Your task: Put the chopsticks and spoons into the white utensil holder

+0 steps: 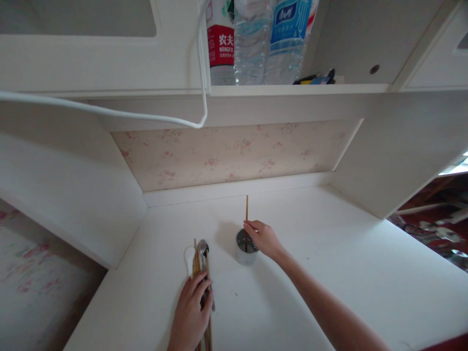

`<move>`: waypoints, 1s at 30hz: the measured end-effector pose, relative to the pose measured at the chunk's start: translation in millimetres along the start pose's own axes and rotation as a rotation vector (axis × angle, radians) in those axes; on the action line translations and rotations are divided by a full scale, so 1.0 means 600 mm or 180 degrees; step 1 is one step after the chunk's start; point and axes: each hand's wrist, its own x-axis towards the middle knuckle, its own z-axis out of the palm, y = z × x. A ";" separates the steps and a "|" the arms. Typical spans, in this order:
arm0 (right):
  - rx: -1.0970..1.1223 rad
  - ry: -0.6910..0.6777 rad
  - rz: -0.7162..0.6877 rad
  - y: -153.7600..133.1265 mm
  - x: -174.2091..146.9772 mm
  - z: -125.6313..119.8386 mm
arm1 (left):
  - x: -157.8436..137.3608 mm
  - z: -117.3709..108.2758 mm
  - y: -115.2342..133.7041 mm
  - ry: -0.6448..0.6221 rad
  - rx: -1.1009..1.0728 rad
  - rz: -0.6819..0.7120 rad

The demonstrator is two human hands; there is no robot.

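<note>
A wooden chopstick [247,207] stands upright, pinched between the fingertips of my right hand [266,239]. Its lower end is inside a grey-white cup [246,257], with the hand close above the rim. To the left, a bundle of wooden chopsticks [196,263] lies lengthwise on the white surface. A metal spoon [202,246] rests among them, and a white spoon [189,257] lies along their left side. My left hand [192,307] lies over the bundle with its fingers spread, covering its middle.
The white desktop [292,287] runs back to a floral wall panel [234,156] between side boards. Overhead, a shelf [300,88] carries several plastic water bottles [252,48]. A white cable [146,116] hangs in front of it. Blurred objects [435,224] are beyond the right edge.
</note>
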 end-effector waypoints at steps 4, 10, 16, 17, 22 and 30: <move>0.0385 -0.0033 0.0129 0.012 -0.016 0.005 | -0.002 0.004 -0.003 -0.0034 -0.0064 -0.0004; 0.1551 0.0026 0.0443 0.042 -0.065 0.020 | -0.006 0.008 0.003 0.0104 -0.0222 -0.0146; 0.1801 -0.0027 0.0331 0.052 -0.093 0.055 | 0.000 -0.005 0.026 0.0353 -0.0179 -0.0299; 0.1793 0.0014 0.0278 0.051 -0.096 0.062 | 0.002 -0.008 0.031 0.0333 -0.0078 -0.0314; 0.1649 0.0216 0.0113 0.037 -0.110 0.087 | 0.011 -0.019 0.053 0.0081 0.0660 -0.0332; 0.1671 0.0336 0.0045 0.031 -0.134 0.117 | 0.031 -0.014 0.060 -0.0088 0.0851 -0.0387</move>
